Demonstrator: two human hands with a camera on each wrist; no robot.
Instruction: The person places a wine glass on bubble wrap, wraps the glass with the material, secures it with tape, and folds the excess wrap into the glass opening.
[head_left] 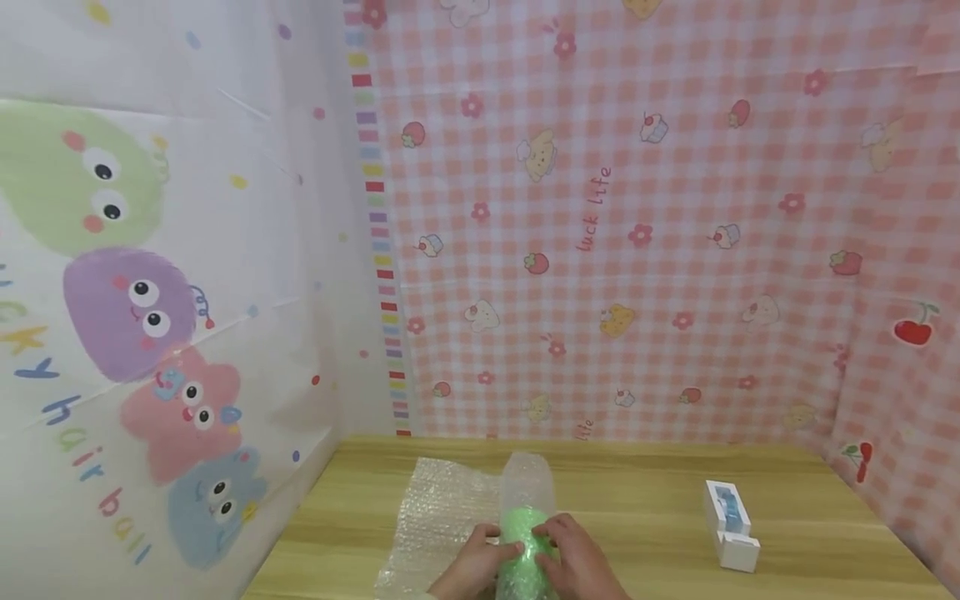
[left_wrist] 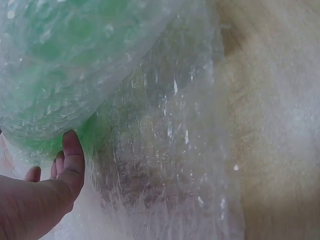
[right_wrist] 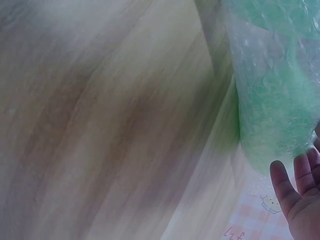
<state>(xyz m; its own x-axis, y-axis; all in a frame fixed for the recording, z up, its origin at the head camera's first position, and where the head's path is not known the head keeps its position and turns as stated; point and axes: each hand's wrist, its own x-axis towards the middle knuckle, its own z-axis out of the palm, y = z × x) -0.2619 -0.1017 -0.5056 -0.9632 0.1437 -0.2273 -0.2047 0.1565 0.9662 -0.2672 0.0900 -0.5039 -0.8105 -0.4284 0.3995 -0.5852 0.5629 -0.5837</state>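
A green cylinder lies rolled in clear bubble wrap, its long axis pointing away from me. The wrap's empty end extends past it as a tube. A flat length of bubble wrap spreads out from the roll's left side. My left hand holds the roll from the left, thumb lying on it. From the right, my right hand holds it with bent fingers on top and the thumb nearer me. Both wrist views show fingertips right at the wrapped surface. The cylinder's near end is partly hidden.
On the right side of the wooden table stands a white tape dispenser with a blue roll inside. A pink checked cloth hangs behind the table, and a white printed sheet hangs at the left.
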